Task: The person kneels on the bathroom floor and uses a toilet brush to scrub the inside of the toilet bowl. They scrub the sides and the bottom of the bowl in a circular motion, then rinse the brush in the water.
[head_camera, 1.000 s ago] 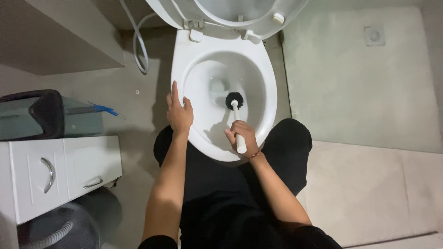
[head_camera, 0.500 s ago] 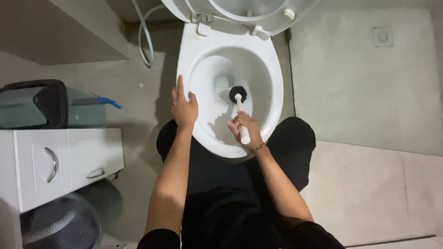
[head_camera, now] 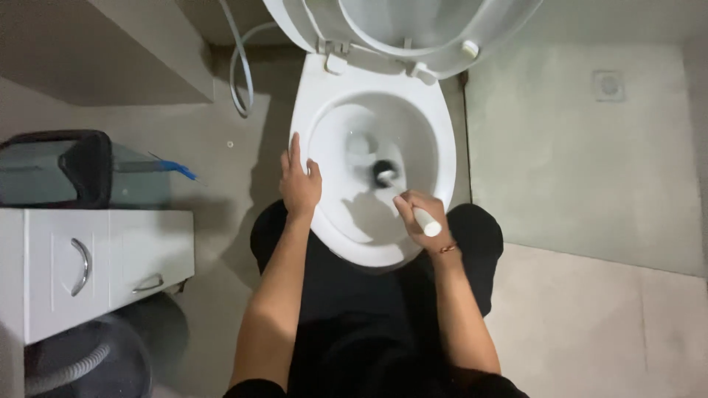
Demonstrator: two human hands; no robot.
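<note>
No packages, labels, signs or screens.

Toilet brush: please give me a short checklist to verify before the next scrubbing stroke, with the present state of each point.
1. Right hand grips the white handle of the toilet brush: ok, fingers closed around it.
2. Dark brush head is inside the toilet bowl: ok, low in the bowl.
3. Left hand steadies on the bowl rim: ok, flat on the left rim.
4. Seat and lid raised out of the way: ok.
5. Hose clear of the hands: ok, it hangs at the back left.
6. Bowl surface clean: cannot tell.
</note>
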